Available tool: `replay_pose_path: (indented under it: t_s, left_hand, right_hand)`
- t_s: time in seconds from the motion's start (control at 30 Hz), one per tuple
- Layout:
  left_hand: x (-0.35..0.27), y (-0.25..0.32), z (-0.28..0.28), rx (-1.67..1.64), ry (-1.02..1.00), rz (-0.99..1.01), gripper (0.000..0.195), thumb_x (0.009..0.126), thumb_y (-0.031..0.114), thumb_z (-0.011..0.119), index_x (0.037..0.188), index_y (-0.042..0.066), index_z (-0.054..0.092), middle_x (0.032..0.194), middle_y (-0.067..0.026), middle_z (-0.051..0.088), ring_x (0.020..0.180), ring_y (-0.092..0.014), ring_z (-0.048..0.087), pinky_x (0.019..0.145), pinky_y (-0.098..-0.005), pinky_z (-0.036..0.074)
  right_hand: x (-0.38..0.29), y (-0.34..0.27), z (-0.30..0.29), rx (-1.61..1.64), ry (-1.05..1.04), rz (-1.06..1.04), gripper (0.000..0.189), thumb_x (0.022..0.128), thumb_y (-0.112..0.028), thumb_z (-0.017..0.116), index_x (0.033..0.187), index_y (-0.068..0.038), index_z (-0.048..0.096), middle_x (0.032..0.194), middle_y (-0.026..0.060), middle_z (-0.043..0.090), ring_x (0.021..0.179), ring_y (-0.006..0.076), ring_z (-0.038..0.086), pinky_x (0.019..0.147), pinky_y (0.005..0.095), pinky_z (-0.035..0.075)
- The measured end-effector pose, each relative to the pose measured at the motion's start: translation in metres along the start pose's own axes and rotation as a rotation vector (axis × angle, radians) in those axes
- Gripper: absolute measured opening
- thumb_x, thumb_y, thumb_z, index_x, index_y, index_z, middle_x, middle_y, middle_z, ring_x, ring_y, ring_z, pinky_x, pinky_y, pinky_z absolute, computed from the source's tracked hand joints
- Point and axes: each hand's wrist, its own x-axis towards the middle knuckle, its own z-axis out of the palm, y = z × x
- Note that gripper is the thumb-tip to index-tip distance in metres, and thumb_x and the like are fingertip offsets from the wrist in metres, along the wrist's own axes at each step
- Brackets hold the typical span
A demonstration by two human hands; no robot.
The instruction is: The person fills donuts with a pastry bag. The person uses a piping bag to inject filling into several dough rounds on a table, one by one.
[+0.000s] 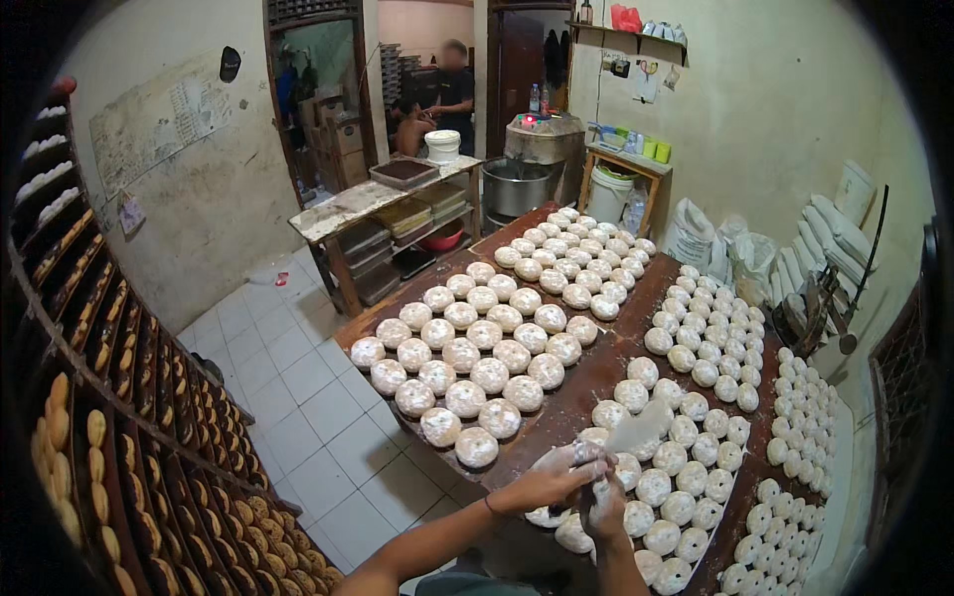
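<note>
Both of my hands are close together over the near side of the donut table. My left hand (550,477) and my right hand (607,508) grip a pale, limp bag (642,426), which looks like a piping bag. Its wide end flops forward over the donuts, while the gripped part is mostly hidden by my fingers. White powder coats my fingers. Below and beside them lie round donuts dusted with white powder (662,536), some with small dark holes in their sides. Another group of powdered donuts (461,354) is left of my hands.
More donut groups (704,335) cover the brown table (589,387). Racks of baked goods (141,477) stand close on my left. Beyond are a workbench (335,208), a mixer (522,179) and two people (452,93) by the doorway. Sacks (689,231) lean along the right wall.
</note>
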Motion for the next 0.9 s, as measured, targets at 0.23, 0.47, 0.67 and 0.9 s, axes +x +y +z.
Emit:
replay_pose_path:
  t_s: [0.23,0.47,0.67,0.9]
  left_hand:
    - [0.012,-0.011,-0.038,-0.179,0.184,0.056,0.026,0.085,0.025,0.04,0.083,0.003,0.052,0.066,0.0017,0.047,0.059,-0.004,0.041,0.051,-0.0193,0.035]
    - [0.046,-0.009,-0.07,-0.298,0.259,0.045,0.026,0.083,0.025,0.044,0.081,0.001,0.054,0.066,0.0001,0.049,0.06,-0.006,0.042,0.053,-0.0222,0.036]
    - [0.062,-0.015,-0.082,-0.106,0.231,0.068,0.024,0.084,0.025,0.044,0.084,0.004,0.054,0.071,0.0024,0.051,0.065,-0.003,0.043,0.054,-0.0197,0.036]
    - [0.075,0.01,-0.058,0.313,0.114,0.201,0.027,0.084,0.024,0.042,0.092,0.001,0.052,0.085,-0.0089,0.053,0.083,-0.017,0.048,0.077,-0.028,0.037]
  right_hand:
    - [0.024,-0.002,0.048,-0.211,0.13,-0.022,0.025,0.084,-0.027,0.034,0.078,-0.005,0.044,0.059,-0.0001,0.043,0.05,0.0075,0.039,0.045,0.0201,0.032]
    - [0.04,0.032,0.049,-0.319,0.195,-0.096,0.029,0.086,-0.025,0.033,0.074,-0.001,0.047,0.062,0.0041,0.048,0.055,0.0125,0.043,0.05,0.0257,0.036]
    - [0.042,0.023,0.049,-0.869,0.115,-0.185,0.03,0.085,-0.024,0.033,0.072,-0.001,0.048,0.059,0.0098,0.047,0.053,0.0212,0.044,0.052,0.0321,0.036]
    - [0.048,0.03,0.03,-0.706,-0.053,-0.128,0.028,0.084,-0.021,0.036,0.079,0.003,0.049,0.068,0.0141,0.056,0.063,0.0221,0.051,0.06,0.0314,0.04]
